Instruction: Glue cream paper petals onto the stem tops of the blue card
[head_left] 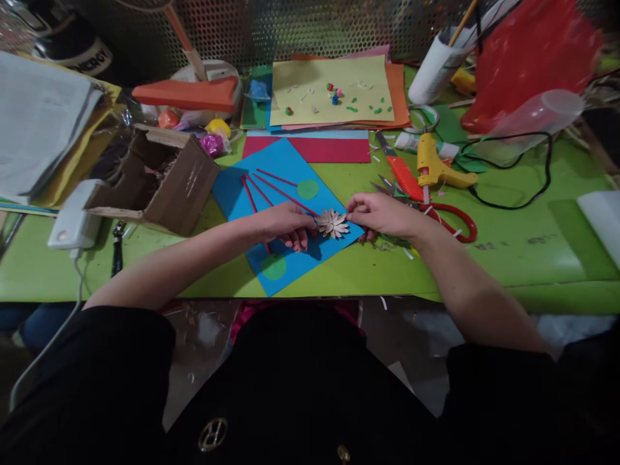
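A pale paper flower [332,223] with many pointed petals is held between my two hands, just over the lower right part of a blue sheet [290,161]. My left hand [289,226] pinches at its left edge, fingers curled. From the right, my right hand [372,215] grips the flower's other side between thumb and fingertips. Several thin red sticks [261,192] lie fanned out on the blue sheet, partly covered by my left hand. Two light green paper circles, an upper one [307,189] and a lower one [274,266], rest on the sheet too.
Right of my hands lie red-handled scissors [455,219], an orange utility knife [404,174] and a yellow glue gun [436,161] with a black cord. A cardboard box [179,174] stands left. Behind, a pale yellow sheet [300,77] carries small coloured bits. A white cup [438,68] holds brushes.
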Available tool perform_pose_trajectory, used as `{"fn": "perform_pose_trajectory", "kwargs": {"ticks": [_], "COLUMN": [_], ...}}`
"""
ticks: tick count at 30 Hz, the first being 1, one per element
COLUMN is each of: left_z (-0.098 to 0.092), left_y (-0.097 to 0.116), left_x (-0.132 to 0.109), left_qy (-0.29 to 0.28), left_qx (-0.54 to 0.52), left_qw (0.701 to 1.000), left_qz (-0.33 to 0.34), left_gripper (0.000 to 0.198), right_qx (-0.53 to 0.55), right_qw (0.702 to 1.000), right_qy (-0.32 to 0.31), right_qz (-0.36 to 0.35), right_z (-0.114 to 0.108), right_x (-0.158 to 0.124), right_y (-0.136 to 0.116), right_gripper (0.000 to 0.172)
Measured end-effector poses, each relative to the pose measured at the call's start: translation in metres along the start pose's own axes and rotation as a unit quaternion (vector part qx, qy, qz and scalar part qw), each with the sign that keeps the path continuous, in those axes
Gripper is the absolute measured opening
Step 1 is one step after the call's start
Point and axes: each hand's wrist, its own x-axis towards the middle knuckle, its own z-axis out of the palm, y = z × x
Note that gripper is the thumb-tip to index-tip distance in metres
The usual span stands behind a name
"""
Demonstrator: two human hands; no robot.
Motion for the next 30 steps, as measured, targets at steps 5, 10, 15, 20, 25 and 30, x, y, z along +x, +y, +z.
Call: {"fn": "perform_pose_trajectory", "kwargs": {"ticks": [5, 10, 15, 20, 25, 30], "left_z": [-0.0003, -0.0016, 0.0001, 0.0012, 0.0002, -0.0013], "left_y": [0.0006, -0.0015, 0.0015, 0.0027, -0.0012, -0.0048], "left_x": [-0.0012, -0.0011, -0.0024, -0.0016, 0.0017, 0.0044], "left_qy": [0.008, 0.009, 0.012, 0.01, 0.002, -0.008], "left_qx": [0.004, 0.003, -0.001, -0.014, 0.004, 0.014], "left_qw": [1.0, 1.0, 1.0, 1.0, 1.0, 1.0], "left_qz": [-0.012, -0.013, -0.017, -0.01, 0.002, 0.019], "left_gripper": [0.02, 0.02, 0.019, 0.021, 0.021, 0.022], "right_qx": [-0.008, -0.003, 0.0, -0.004, 0.002, 0.002], "right_qw": [1.0, 1.0, 1.0, 1.0, 1.0, 1.0], "right_qy": [0.003, 0.001, 0.0, 0.002, 0.0, 0.003], "right_qz": [-0.006, -0.003, -0.004, 0.003, 0.0, -0.006], "right_z": [-0.0001, -0.0003, -0.0002, 0.0, 0.0001, 0.0002], "right_x": [-0.0005, -0.0004, -0.0005, -0.0012, -0.001, -0.0003], "right_y": [0.0012, 0.0009, 0.0005, -0.0019, -0.0015, 0.0002], "right_gripper": [0.01, 0.012, 0.01, 0.009, 0.012, 0.011]}}
